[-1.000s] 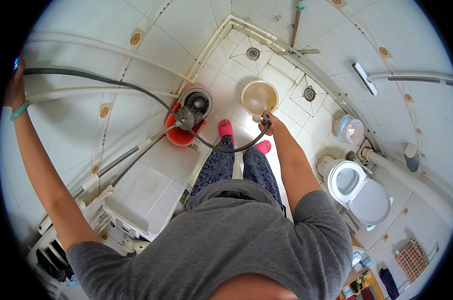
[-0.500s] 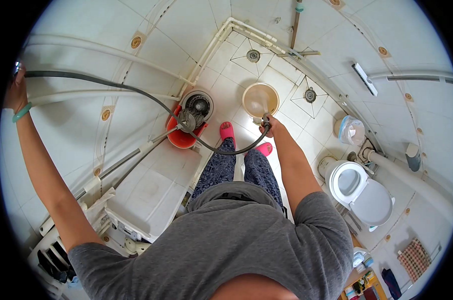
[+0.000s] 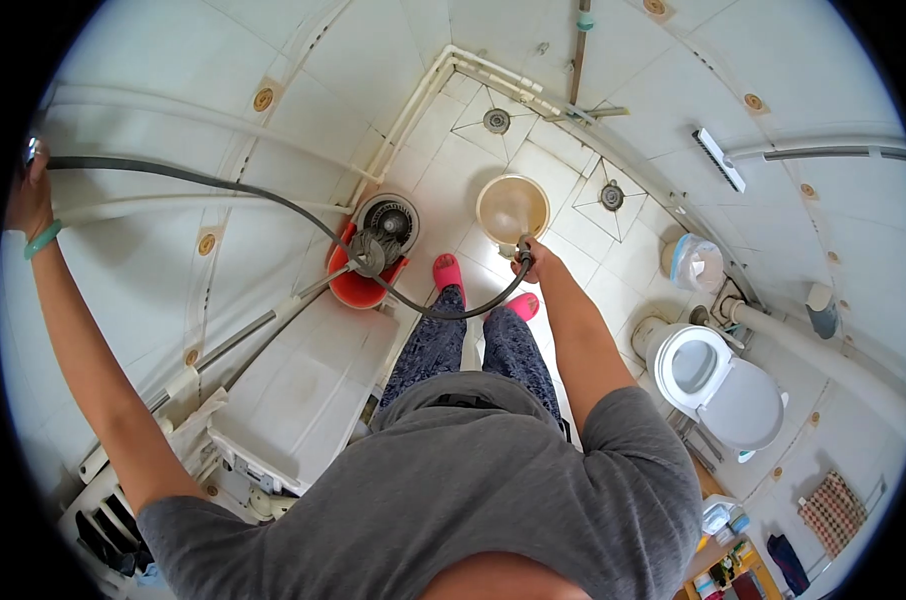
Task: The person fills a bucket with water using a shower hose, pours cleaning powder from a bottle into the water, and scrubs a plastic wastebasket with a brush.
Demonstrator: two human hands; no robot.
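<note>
My left hand [image 3: 31,200], a green bangle at its wrist, reaches up to a shiny metal tap [image 3: 33,150] on the left wall and is closed around it. A dark grey hose [image 3: 273,188] runs from there, sagging across the front of me. Its far end is in my right hand [image 3: 541,262], whose fingers are wrapped round the hose end and its nozzle. Just beyond lies a beige bucket [image 3: 485,212] on the floor, its inside blurred by what looks like spray. The nozzle's tip is partly hidden by the fingers.
A red mop bucket [image 3: 358,288] with a mop [image 3: 375,250] in its spinner stands left of my pink slippers. To the right are a toilet [image 3: 695,362] with its lid up and a lined waste bin [image 3: 698,262]. Floor drains [image 3: 496,120] lie beyond.
The view has shifted slightly, so the floor things sit a little further left. Both hands keep their holds, and the hose stays in the same sagging curve.
</note>
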